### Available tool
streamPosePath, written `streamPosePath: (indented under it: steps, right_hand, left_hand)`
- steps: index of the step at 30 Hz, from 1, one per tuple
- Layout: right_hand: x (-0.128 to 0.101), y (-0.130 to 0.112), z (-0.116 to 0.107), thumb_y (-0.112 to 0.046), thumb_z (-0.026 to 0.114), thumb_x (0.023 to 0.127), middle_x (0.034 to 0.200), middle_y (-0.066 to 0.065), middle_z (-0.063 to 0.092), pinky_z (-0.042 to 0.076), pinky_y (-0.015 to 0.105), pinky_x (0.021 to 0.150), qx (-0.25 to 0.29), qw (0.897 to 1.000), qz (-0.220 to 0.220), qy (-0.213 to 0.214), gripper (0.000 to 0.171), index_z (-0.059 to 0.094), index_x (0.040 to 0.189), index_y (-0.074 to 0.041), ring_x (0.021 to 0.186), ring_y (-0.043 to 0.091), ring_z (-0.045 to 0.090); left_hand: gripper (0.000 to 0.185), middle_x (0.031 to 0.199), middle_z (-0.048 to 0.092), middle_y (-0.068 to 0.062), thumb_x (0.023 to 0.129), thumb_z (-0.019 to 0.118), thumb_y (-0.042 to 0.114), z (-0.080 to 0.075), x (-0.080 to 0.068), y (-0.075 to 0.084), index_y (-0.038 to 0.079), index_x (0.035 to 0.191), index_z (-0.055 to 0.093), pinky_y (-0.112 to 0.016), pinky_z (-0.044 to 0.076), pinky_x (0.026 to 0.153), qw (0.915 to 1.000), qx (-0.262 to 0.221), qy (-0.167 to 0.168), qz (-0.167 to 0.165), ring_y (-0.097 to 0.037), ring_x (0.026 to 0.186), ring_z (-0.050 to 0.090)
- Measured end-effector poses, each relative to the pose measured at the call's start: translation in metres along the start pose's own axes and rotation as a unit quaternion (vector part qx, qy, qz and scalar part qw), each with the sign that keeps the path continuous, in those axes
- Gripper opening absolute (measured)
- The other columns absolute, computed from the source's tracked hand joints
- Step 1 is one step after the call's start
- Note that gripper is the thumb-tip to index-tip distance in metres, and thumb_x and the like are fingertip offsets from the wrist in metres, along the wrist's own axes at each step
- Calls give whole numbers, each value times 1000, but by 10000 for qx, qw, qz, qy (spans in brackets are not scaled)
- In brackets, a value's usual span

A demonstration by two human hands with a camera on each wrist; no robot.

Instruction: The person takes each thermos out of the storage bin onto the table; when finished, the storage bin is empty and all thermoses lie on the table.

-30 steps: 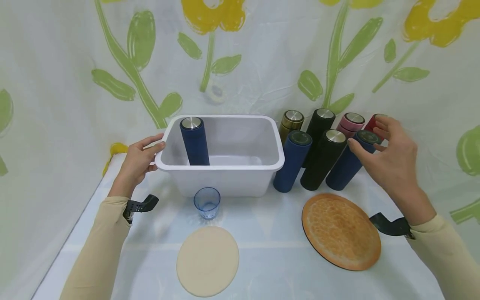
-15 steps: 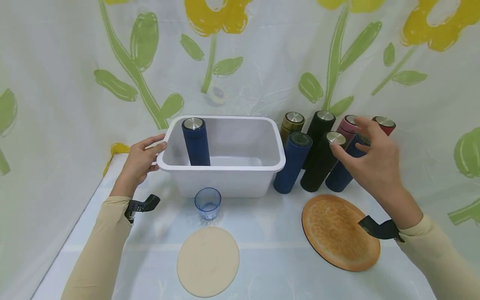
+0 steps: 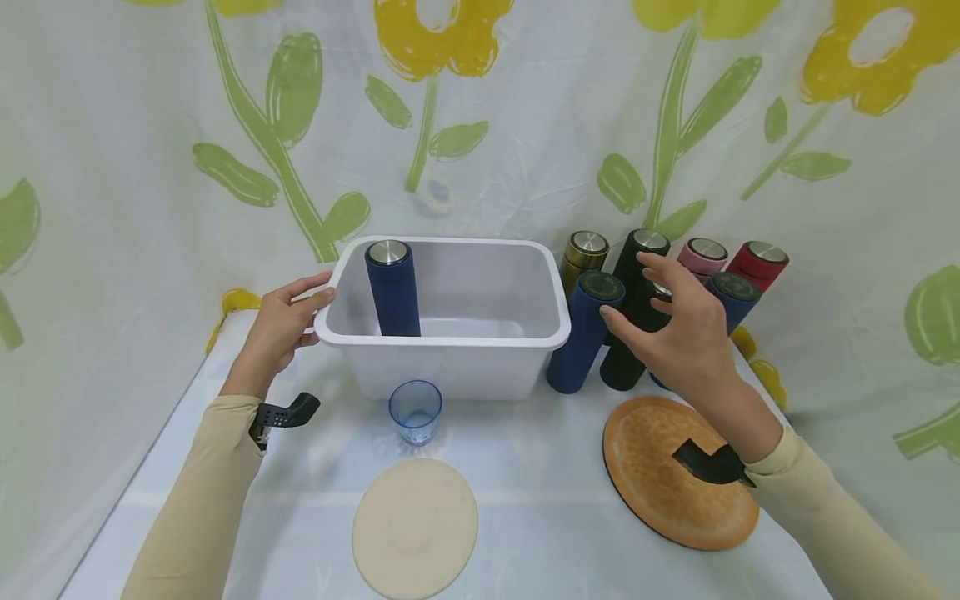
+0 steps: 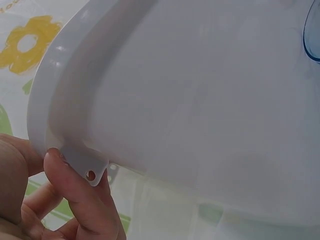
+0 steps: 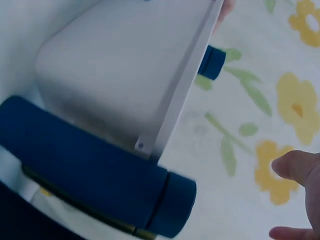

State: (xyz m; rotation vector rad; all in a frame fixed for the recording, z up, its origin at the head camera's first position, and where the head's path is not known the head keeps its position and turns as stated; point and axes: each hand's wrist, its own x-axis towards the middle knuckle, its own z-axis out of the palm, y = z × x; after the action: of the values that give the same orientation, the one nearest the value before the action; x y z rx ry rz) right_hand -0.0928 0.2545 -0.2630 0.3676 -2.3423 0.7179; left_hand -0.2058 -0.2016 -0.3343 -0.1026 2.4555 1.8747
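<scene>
A white plastic tub [image 3: 450,369] stands at the back of the table, with one navy thermos [image 3: 395,292] upright inside at its left. My left hand [image 3: 281,325] grips the tub's left rim; in the left wrist view the thumb [image 4: 70,185] lies over the rim by a small holed tab. My right hand [image 3: 686,333], thumb and fingers spread apart and holding nothing, hovers over the front black thermos [image 3: 637,312], partly hiding it. Its fingertips point toward the blue thermos [image 3: 581,333] beside the tub, which lies close in the right wrist view.
Around it stand gold [image 3: 583,254], rear black [image 3: 647,243], pink [image 3: 703,257], red [image 3: 759,265] and navy [image 3: 733,296] thermoses. In front are a blue glass [image 3: 416,411], a cream disc [image 3: 415,529] and a brown round board [image 3: 652,467]. A flowered curtain [image 3: 517,150] hangs behind.
My right hand has moved left, from over the rightmost navy thermos to over the front black one, uncovering the red and pink thermoses. The left hand keeps its grip on the rim.
</scene>
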Motion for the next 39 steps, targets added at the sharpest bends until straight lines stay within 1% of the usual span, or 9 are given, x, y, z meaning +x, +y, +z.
streamPosePath:
  steps: [4, 10, 13, 16, 21, 27, 32, 35, 39]
  right_hand:
    - [0, -6, 9, -15, 87, 78, 132, 18, 60, 55, 54, 82, 107, 9999, -62, -109, 70, 54, 137, -1, 120, 35, 58]
    - [5, -17, 21, -18, 87, 79, 134, 17, 59, 56, 51, 81, 272, 9991, -242, -223, 70, 54, 138, -2, 121, 32, 58]
    - [8, -22, 27, -18, 86, 79, 135, 17, 58, 57, 50, 82, 428, 9982, -304, -291, 70, 54, 138, -3, 121, 32, 58]
    - [13, -26, 33, -17, 86, 79, 135, 16, 58, 56, 50, 82, 621, 9968, -337, -383, 68, 54, 138, -2, 120, 33, 59]
    - [23, -31, 41, -19, 84, 82, 135, 15, 58, 57, 49, 81, 792, 9946, -386, -551, 65, 55, 137, -2, 118, 32, 61]
    - [38, -37, 51, -21, 83, 83, 131, 12, 61, 57, 48, 80, 1030, 9905, -537, -739, 62, 55, 136, -4, 114, 30, 64]
    - [50, -45, 60, -22, 83, 83, 135, 11, 59, 58, 43, 80, 1064, 9884, -652, -868, 62, 56, 135, -3, 116, 29, 63]
    - [58, -50, 64, -23, 83, 83, 137, 11, 58, 58, 42, 80, 1077, 9858, -731, -1062, 63, 55, 136, -2, 118, 28, 62]
    - [68, -54, 71, -26, 82, 84, 138, 11, 57, 57, 40, 82, 1002, 9817, -760, -1431, 65, 54, 138, -3, 122, 26, 59]
  left_hand:
    - [61, 137, 50, -11, 99, 61, 43, 0, -1, -1, 18, 152, 46, -22, 51, 61, 10000, -18, -17, 1, -13, 81, 59]
    - [58, 128, 55, -11, 100, 61, 40, -1, -2, -3, 17, 151, 46, -21, 51, 59, 9999, -27, -20, 151, -10, 76, 59]
    - [58, 128, 54, -11, 100, 61, 40, -1, -2, -3, 16, 151, 46, -21, 51, 59, 9998, -31, -38, 201, -10, 76, 60]
    - [58, 130, 54, -11, 100, 60, 40, 0, -3, -3, 17, 152, 46, -22, 51, 59, 9998, -31, -50, 206, -10, 76, 60]
    - [58, 130, 55, -12, 100, 60, 40, 0, -2, -2, 17, 151, 46, -22, 51, 59, 9997, -58, -83, 210, -10, 76, 60]
    - [59, 132, 55, -13, 99, 61, 41, -2, -1, -2, 17, 151, 46, -21, 51, 60, 9998, -59, -64, 151, -10, 77, 60]
    - [59, 133, 54, -14, 99, 61, 41, -2, -1, -1, 18, 152, 46, -21, 52, 60, 9999, -66, -47, 96, -10, 77, 60]
    - [59, 132, 54, -13, 99, 61, 42, -3, -1, -1, 18, 152, 46, -21, 52, 60, 9999, -71, -48, 90, -10, 77, 59]
    - [60, 130, 55, -12, 99, 61, 42, -3, -1, -1, 18, 152, 46, -21, 51, 60, 9999, -81, -70, 94, -10, 77, 59]
